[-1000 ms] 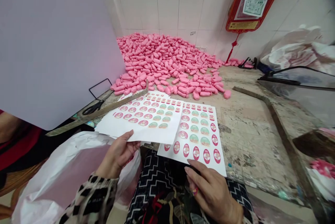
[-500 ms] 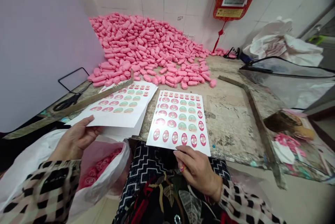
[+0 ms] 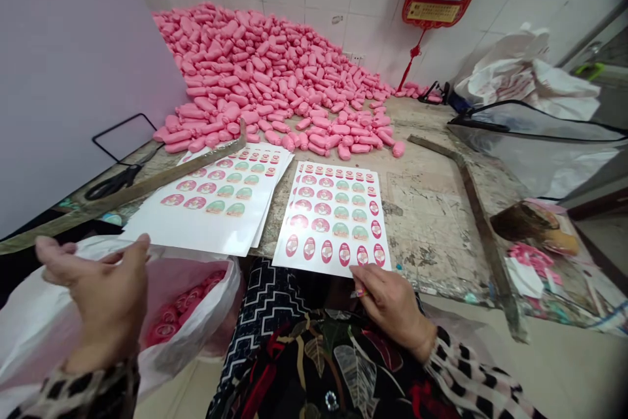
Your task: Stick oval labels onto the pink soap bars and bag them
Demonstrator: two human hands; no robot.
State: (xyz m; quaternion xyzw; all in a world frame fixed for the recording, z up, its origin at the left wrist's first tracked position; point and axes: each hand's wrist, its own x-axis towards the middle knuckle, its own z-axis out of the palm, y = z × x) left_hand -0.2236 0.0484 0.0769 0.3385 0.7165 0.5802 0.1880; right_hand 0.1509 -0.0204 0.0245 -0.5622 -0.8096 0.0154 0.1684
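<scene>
My left hand [image 3: 101, 288] is raised over the white bag at the lower left, its fingers apart and nothing between them. Beside it lies the left stack of sticker sheets [image 3: 196, 226], with a wooden strip [image 3: 167, 178] across its upper part. The right stack of sticker sheets [image 3: 331, 223], printed with pink and green labels, lies in front of me on the worn table. At that stack's lower right edge, my right hand [image 3: 385, 301] has its fingers together, the fingertips touching the sheet; what they pinch is too small to tell.
A large heap of pink wrapped pieces [image 3: 275, 72] fills the back of the table [image 3: 422, 210]. Black scissors [image 3: 115, 182] lie at the left. The white bag [image 3: 216, 301] holds round pink items. At the right are another wooden strip [image 3: 473, 210] and a clear zip bag [image 3: 534, 144].
My left hand has let go of the left stack's edge, moved left and opened. My right hand has shifted slightly right and stays at the right stack's edge. The camera view has shifted a little.
</scene>
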